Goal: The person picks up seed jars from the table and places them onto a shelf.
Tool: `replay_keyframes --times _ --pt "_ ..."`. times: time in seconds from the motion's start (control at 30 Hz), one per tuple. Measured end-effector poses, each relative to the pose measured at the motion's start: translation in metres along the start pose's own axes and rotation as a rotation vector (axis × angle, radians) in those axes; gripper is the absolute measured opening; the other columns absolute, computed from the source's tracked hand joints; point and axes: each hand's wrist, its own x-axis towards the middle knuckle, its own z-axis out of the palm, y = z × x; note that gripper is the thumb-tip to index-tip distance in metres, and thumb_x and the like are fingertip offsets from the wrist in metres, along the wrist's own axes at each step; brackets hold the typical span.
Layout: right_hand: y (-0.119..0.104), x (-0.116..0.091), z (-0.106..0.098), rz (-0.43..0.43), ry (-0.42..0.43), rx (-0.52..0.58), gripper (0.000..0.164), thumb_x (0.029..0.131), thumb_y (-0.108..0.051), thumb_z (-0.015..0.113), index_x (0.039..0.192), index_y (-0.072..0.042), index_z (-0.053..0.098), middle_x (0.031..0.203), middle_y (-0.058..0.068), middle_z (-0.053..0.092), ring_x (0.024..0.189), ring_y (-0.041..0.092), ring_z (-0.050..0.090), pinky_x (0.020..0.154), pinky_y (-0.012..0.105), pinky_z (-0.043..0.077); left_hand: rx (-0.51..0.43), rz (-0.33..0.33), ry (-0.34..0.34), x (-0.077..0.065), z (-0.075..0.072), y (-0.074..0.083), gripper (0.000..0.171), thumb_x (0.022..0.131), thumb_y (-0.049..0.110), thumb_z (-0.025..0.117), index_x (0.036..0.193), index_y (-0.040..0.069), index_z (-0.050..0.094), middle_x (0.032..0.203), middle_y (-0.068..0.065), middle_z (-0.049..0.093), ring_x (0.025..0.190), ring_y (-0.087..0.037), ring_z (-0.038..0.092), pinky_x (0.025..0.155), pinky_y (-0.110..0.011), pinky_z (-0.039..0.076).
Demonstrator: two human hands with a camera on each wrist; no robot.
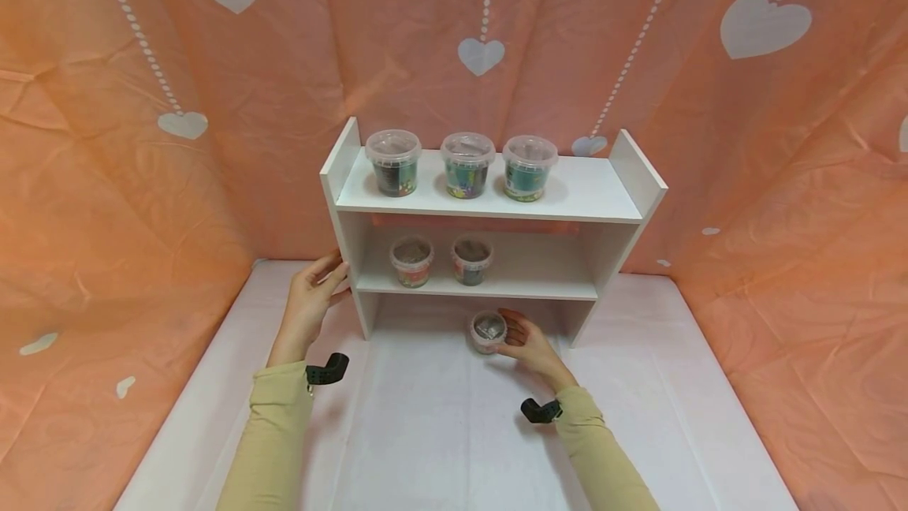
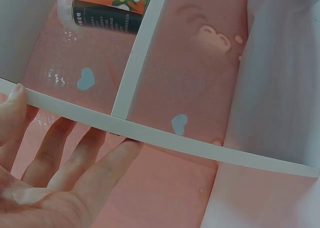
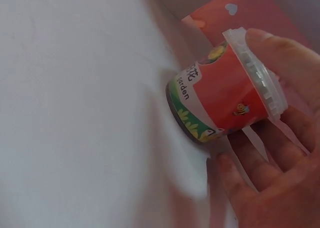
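My right hand (image 1: pixel 532 347) grips a small plastic tub (image 3: pixel 227 95) with a clear lid and a red label printed with a bee and the word "garden". In the right wrist view the thumb lies at the lid and the fingers are around the far side. This tub is upright on the white tabletop, below the middle board of a white shelf unit (image 1: pixel 592 186). My left hand (image 1: pixel 307 307) touches the outer face of the unit's left side panel, its fingers spread and fairly straight, with the thumb at the panel's front edge.
On the top board stand three lidded tubs, a left one (image 1: pixel 395 168), a middle one (image 1: pixel 467 168) and a right one (image 1: pixel 528 172). Two more, one red-labelled (image 1: pixel 413 265) and one beside it (image 1: pixel 471 262), occupy the middle board. An orange heart-patterned cloth (image 1: pixel 397 46) hangs behind and at both sides.
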Motion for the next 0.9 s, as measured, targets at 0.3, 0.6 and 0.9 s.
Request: replay_keyframes --times 0.3,0.6,0.9 --pt "0.005 0.003 0.001 -0.033 0.017 0.006 0.070 0.079 0.016 0.068 0.138 0.017 0.032 0.132 0.038 0.042 0.110 0.036 0.054 0.082 0.023 0.051 -0.007 -0.009 0.005 0.000 0.000 0.000 0.053 0.097 0.019 0.057 0.144 0.000 0.041 0.142 -0.021 0.042 0.125 -0.033 0.045 0.094 -0.050 0.045" --pt "0.007 0.004 0.004 -0.054 0.031 -0.039 0.070 0.080 0.006 0.074 0.138 0.013 0.036 0.129 0.035 0.048 0.108 0.034 0.057 0.084 0.028 0.052 -0.007 -0.006 0.005 0.000 0.000 0.000 0.053 0.097 0.019 0.057 0.144 -0.001 0.040 0.142 -0.021 0.041 0.125 -0.034 0.045 0.093 -0.049 0.045" --pt "0.021 0.006 0.002 -0.202 0.028 0.002 0.069 0.079 -0.012 0.079 0.136 0.006 0.045 0.125 0.023 0.055 0.103 0.023 0.060 0.082 0.027 0.052 -0.005 -0.002 0.008 0.001 0.000 -0.002 0.053 0.097 0.019 0.057 0.143 -0.001 0.040 0.141 -0.022 0.042 0.123 -0.032 0.047 0.093 -0.050 0.045"
